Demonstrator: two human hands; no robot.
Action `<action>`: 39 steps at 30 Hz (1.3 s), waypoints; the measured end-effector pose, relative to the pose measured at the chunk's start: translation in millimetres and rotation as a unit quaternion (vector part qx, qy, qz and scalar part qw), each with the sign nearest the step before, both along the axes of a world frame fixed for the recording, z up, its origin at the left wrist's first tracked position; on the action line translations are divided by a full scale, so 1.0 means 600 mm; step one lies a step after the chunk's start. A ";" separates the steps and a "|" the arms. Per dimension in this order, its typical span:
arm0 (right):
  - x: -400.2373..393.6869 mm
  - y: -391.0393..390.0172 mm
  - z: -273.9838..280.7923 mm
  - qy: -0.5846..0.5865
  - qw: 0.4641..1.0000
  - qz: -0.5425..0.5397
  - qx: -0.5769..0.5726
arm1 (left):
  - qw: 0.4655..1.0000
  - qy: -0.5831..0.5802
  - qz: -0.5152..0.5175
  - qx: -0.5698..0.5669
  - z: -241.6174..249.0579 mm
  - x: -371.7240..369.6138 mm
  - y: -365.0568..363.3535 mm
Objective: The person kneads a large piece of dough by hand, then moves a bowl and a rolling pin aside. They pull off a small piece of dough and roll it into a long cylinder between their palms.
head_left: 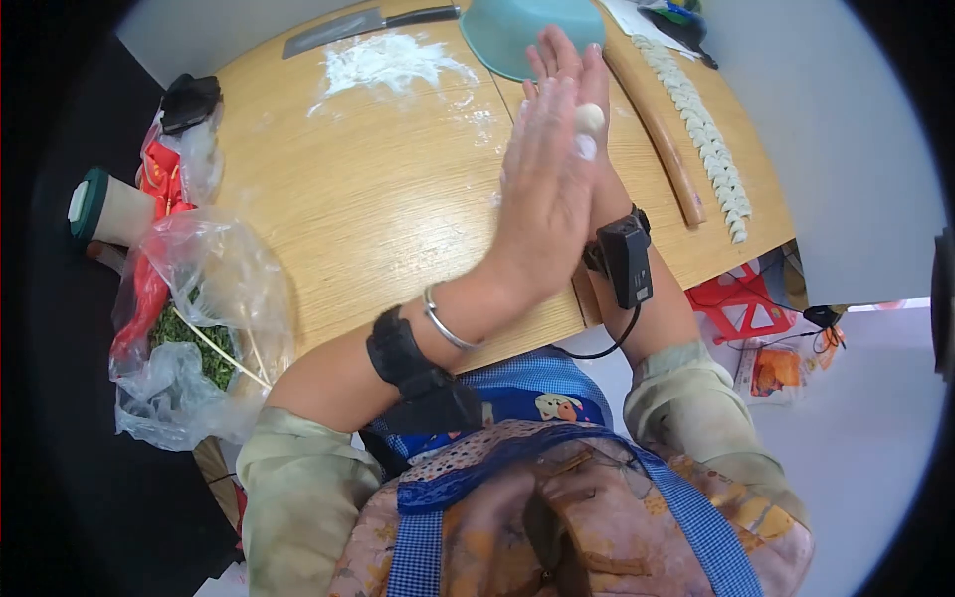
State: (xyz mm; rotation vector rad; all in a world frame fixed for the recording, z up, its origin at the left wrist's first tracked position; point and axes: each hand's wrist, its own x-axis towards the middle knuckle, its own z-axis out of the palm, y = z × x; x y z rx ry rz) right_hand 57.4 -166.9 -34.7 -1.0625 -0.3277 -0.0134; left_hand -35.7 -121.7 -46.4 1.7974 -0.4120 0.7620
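My left hand [547, 189], with a silver bangle at the wrist, lies palm to palm against my right hand [597, 80] above the table. The fingers of both are stretched out straight. A small pale dough ball [589, 119] shows at the edge between the two palms, with a second whitish bit just below it. Part of the dough and most of my right palm are hidden by my left hand. A teal bowl [497, 35] stands just beyond my fingertips. The wooden rolling pin [662, 144] lies to the right of my right hand.
Flour [388, 65] is spread on the wooden table [368, 199], near a cleaver [333, 33] at the back. Overlapping pale dough pieces [706, 139] form a long strip along the right edge. A plastic bag of chopped greens [209, 343] sits at the left.
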 end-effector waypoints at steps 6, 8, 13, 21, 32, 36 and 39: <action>-0.061 0.045 -0.024 -0.056 0.989 0.136 -0.022 | 0.983 0.081 0.023 -0.163 0.029 0.038 0.062; -0.094 0.069 -0.039 -0.108 0.979 0.147 -0.089 | 0.939 0.164 0.015 -0.301 0.048 0.071 0.118; -0.128 0.080 -0.016 -0.155 0.959 0.177 -0.158 | 0.950 0.137 0.062 -0.275 0.021 0.105 0.195; 0.004 0.031 -0.031 0.059 0.995 0.070 0.036 | 0.977 0.136 -0.094 -0.135 -0.024 0.007 0.026; -0.102 0.090 -0.061 -0.173 0.964 0.095 -0.179 | 0.930 0.226 0.054 -0.285 0.021 0.080 0.165; -0.083 0.073 -0.031 -0.131 0.962 0.083 -0.226 | 0.882 0.284 -0.076 -0.369 0.026 0.079 0.153; -0.039 0.056 -0.036 0.032 0.983 0.101 -0.153 | 0.908 0.299 -0.089 -0.279 0.022 0.081 0.140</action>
